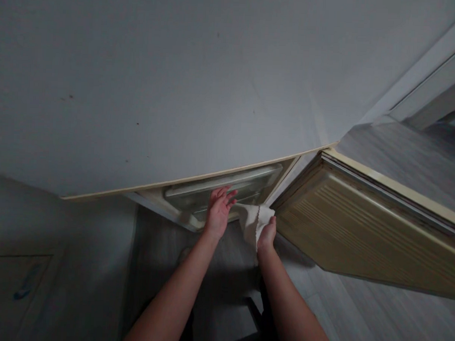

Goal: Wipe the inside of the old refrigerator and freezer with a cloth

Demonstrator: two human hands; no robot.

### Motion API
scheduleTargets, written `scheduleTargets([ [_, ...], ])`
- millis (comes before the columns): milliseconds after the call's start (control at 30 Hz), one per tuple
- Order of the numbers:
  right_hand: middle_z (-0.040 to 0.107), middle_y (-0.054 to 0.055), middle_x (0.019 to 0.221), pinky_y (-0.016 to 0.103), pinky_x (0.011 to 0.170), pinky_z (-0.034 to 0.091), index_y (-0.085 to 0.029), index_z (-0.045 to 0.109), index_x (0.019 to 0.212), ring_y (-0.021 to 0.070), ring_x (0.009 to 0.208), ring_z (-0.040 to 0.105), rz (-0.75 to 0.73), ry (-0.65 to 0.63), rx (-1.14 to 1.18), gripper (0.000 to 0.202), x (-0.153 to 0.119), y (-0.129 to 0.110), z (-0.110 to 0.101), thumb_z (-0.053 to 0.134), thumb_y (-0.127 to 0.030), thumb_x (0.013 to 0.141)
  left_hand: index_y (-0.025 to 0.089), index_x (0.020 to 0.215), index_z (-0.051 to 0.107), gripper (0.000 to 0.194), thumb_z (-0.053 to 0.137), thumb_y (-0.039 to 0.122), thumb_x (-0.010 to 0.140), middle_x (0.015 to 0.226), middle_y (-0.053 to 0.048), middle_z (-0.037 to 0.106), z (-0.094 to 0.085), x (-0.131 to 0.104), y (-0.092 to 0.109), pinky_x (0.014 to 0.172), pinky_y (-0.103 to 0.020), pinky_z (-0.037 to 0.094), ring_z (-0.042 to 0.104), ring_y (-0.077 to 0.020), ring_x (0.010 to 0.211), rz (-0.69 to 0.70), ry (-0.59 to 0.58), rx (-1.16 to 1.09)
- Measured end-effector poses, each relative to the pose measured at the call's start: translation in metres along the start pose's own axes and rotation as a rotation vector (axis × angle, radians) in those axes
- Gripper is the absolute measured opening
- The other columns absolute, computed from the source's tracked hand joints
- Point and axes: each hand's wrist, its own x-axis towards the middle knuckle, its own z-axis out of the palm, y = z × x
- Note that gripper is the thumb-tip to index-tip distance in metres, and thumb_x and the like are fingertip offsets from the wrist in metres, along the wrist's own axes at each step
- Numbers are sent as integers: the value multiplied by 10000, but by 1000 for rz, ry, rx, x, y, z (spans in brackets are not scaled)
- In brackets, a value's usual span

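My right hand (267, 235) is closed around a white cloth (250, 222) with a scalloped edge, which hangs to the left of it. My left hand (219, 212) has its fingers apart, with nothing visible in it. Its fingertips are at the opening of a low compartment that looks like part of a refrigerator, in front of a clear shelf or drawer front (245, 183). One corner of the cloth comes close to the left fingers; I cannot tell if they touch. The compartment's yellowed door (371, 225) stands open on the right, its ribbed inner side showing.
A large pale panel (185, 89) with a cream lower edge overhangs the compartment. Grey wood-look floor (342, 314) lies below and to the right. At the left is a pale wall (94, 245); a door frame (421, 78) stands at the upper right.
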Motion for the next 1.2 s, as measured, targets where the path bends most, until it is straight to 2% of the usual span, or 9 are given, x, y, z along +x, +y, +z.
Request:
scheduleTargets([
  [167,743,35,1073,326,993,513,-201,648,1224,161,985,703,-428,53,-55,596,21,-37,-7,327,-580,895,210,922,610,239,693,409,818,1042,-29,671,13,-46,-18,604,-247,432,658,-132,730,47,247,152],
  [233,727,42,1123,334,1013,503,-195,637,1230,159,1018,694,-512,71,-60,600,23,-52,-12,349,-595,888,205,911,609,285,678,471,833,971,-22,668,16,-67,-23,578,-248,423,642,-123,687,31,334,170],
  [533,680,20,1232,301,1083,470,-192,642,1209,142,1206,619,-653,322,-101,511,-1,-75,-30,444,-551,903,219,868,561,368,667,570,833,716,18,648,8,-146,-38,572,-251,442,641,-137,674,-160,460,228],
  [700,664,40,1269,322,1106,457,-149,655,1180,171,1219,608,-603,368,-95,520,-15,-77,-30,472,-549,902,230,888,563,367,666,578,834,745,11,655,1,-161,-44,560,-246,464,657,-148,702,-160,439,244],
  [833,679,46,1215,296,1089,464,-123,658,1152,160,1200,611,-635,431,-126,508,-10,-83,-31,475,-528,906,204,897,611,397,671,590,823,791,-31,689,1,-167,-50,582,-266,484,669,-168,732,-237,417,264],
  [933,691,35,1139,275,1039,498,-126,653,1144,144,1124,645,-678,409,-149,510,-2,-86,-34,457,-536,913,190,877,637,385,690,566,814,785,-44,700,-1,-169,-53,576,-277,481,677,-186,733,-263,407,263],
  [1000,689,43,1135,295,1035,501,-120,643,1162,148,1098,654,-689,383,-177,523,0,-89,-37,436,-538,924,182,859,663,388,676,568,820,743,-49,699,-2,-167,-54,558,-277,468,681,-199,726,-271,369,287],
  [1067,684,62,1153,319,1057,483,-109,636,1176,158,1102,649,-741,380,-193,531,-5,-94,-38,415,-529,937,175,892,703,413,649,580,830,837,-84,732,-4,-162,-54,554,-274,460,687,-203,751,-306,247,331],
  [1200,684,107,1140,374,1050,479,-89,643,1186,205,1102,647,-990,281,-230,618,-36,-102,-27,356,-586,957,204,1061,699,414,668,531,809,1098,-114,737,-7,-147,-61,594,-277,470,699,-204,810,-573,-183,417],
])
